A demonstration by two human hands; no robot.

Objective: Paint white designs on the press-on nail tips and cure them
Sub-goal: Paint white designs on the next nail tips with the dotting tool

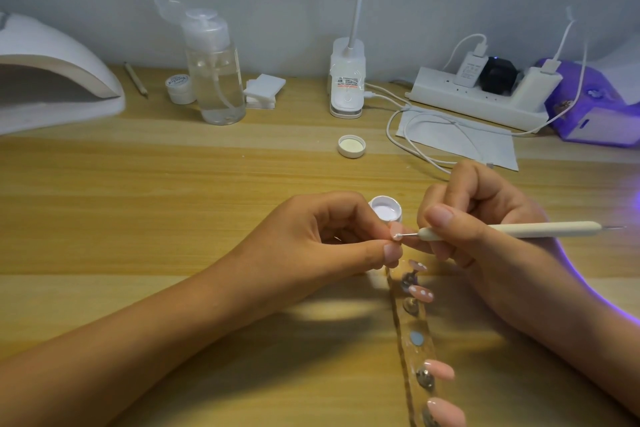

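The wooden table [173,184] carried everything; a white curing lamp [59,80] stood at the far left and a purple lamp [588,107], glowing, at the far right, both well apart from the work. The left hand [325,236] sat near the middle, thumb and forefinger pinching a pink nail tip [396,229]; the right hand [485,215], just to its right, gripped a cream dotting tool [540,229] like a pen, its metal point touching the held tip. Nearer the person lay a clear holder strip [414,357] running near to far; on it two tips at the far end [420,294] showed white dots, while two at the near end [439,370] looked plain pink. An open pot of white gel [385,209] stood just beyond the fingers; its lid [351,146] lay farther off.

The step in hand seemed to be dotting white onto the held tip, with the painting roughly half done and no curing of this tip begun. The next move would likely call for a steady, light lift of the point so the dot stayed round; then a fresh dip in the pot, or setting the tip back on the strip without smearing wet gel; the plain tips and a lamp would follow.
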